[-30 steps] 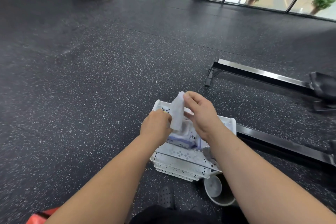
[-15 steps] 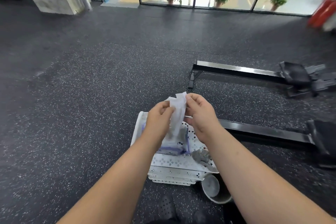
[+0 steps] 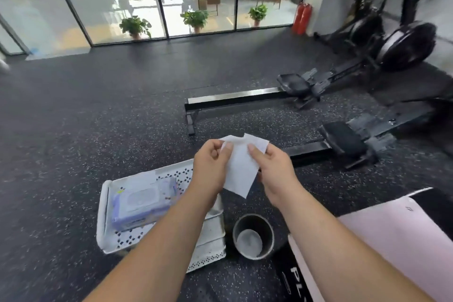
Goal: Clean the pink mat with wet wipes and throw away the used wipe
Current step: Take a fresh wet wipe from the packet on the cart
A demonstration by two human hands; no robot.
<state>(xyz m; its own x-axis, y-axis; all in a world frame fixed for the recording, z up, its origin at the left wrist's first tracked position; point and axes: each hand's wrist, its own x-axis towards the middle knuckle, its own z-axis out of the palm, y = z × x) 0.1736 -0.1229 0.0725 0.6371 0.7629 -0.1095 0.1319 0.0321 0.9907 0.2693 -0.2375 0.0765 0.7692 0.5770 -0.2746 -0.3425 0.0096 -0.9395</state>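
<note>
A white wet wipe (image 3: 241, 167) hangs partly unfolded between my two hands, above the dark floor. My left hand (image 3: 210, 167) pinches its upper left edge and my right hand (image 3: 274, 169) pinches its upper right edge. The purple pack of wet wipes (image 3: 142, 203) lies in a white perforated tray (image 3: 105, 223) on the floor, below and left of my hands. The pink mat (image 3: 402, 235) lies at the lower right, partly hidden by my right forearm. A small dark bin (image 3: 253, 235) with a white wipe inside stands between the tray and the mat.
Two black rowing machines (image 3: 301, 91) stretch across the floor behind my hands and to the right. A black mat with white lettering (image 3: 294, 279) lies under the pink one. Glass doors with potted plants (image 3: 134, 27) close off the far side.
My view has swung to the right, bringing the pink mat and the bin into sight. My hands have moved apart and spread the wipe wider; the tray now lies to their left.
</note>
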